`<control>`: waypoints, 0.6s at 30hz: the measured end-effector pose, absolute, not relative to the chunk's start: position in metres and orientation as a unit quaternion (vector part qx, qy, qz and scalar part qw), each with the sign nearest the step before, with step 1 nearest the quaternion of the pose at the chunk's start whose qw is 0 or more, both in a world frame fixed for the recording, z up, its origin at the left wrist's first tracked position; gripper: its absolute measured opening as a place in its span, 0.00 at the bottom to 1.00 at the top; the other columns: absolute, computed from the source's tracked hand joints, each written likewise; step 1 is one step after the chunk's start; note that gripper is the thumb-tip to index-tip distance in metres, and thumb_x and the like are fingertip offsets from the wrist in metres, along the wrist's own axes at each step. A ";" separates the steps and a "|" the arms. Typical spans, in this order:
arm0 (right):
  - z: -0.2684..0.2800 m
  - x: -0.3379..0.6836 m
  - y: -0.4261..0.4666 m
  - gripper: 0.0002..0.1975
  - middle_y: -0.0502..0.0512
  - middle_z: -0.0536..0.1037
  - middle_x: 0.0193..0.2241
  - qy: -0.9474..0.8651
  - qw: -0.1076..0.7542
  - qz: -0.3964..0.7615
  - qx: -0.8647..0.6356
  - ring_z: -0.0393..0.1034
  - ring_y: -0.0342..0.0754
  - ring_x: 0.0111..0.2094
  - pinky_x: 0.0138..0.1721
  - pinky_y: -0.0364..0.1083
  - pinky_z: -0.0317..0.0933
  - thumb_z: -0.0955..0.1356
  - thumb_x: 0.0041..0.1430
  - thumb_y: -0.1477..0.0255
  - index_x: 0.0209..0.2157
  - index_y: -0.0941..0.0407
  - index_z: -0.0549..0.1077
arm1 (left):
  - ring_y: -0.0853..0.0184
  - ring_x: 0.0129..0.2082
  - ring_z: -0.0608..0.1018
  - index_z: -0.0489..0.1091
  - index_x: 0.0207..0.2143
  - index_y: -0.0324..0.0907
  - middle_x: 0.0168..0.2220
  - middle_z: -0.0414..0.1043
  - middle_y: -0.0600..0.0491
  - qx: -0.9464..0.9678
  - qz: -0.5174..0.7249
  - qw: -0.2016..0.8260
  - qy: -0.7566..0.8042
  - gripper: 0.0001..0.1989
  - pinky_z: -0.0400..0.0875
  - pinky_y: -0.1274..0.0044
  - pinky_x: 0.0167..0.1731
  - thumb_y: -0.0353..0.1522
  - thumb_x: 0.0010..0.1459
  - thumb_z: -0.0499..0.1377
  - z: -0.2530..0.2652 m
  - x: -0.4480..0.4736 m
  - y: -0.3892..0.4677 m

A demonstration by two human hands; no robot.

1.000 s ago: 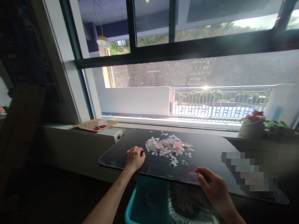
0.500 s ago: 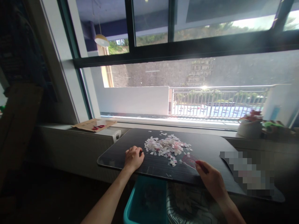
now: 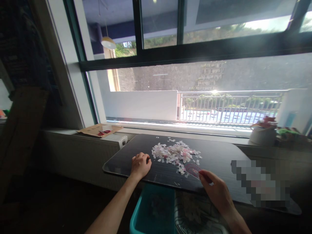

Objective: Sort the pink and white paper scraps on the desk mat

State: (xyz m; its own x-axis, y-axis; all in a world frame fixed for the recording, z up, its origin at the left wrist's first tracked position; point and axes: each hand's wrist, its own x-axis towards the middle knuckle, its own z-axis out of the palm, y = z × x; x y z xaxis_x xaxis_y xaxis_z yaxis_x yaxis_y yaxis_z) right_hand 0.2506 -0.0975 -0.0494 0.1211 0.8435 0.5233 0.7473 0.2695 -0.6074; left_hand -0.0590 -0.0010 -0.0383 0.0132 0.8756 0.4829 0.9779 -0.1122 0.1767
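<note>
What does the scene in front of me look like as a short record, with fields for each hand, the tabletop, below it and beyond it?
Left hand: loosely curled, resting near the front edge of the dark table
Right hand: pinching a clear, red-marked protractor-like piece
Tabletop: loose pile of small paper scraps, mostly white, some pinkish
Below: teal bin, contents too dim to identify
Beyond, left: red-handled scissors on brown paper
Beyond, right: whitish pot

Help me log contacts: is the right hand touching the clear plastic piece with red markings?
Touching. The head view shows the right hand pinching the clear plastic piece at its right-hand end.
</note>
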 end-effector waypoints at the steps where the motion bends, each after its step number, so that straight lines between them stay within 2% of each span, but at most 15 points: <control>1: -0.049 0.246 -0.098 0.16 0.53 0.81 0.29 -0.668 0.443 0.054 -0.596 0.74 0.48 0.29 0.32 0.42 0.66 0.62 0.56 0.61 0.34 0.54 0.77 | 0.62 0.42 0.71 0.71 0.35 0.45 0.38 0.71 0.50 -0.704 -0.247 0.107 -0.657 0.09 0.60 0.68 0.46 0.34 0.55 0.52 -0.039 -0.059 -0.001; 18: -0.041 0.233 -0.098 0.15 0.54 0.81 0.30 -0.684 0.419 0.076 -0.592 0.74 0.48 0.30 0.33 0.43 0.65 0.61 0.57 0.63 0.35 0.54 0.76 | 0.61 0.41 0.71 0.71 0.35 0.44 0.38 0.71 0.49 -0.706 -0.253 0.108 -0.653 0.10 0.60 0.68 0.45 0.35 0.55 0.52 -0.040 -0.060 -0.001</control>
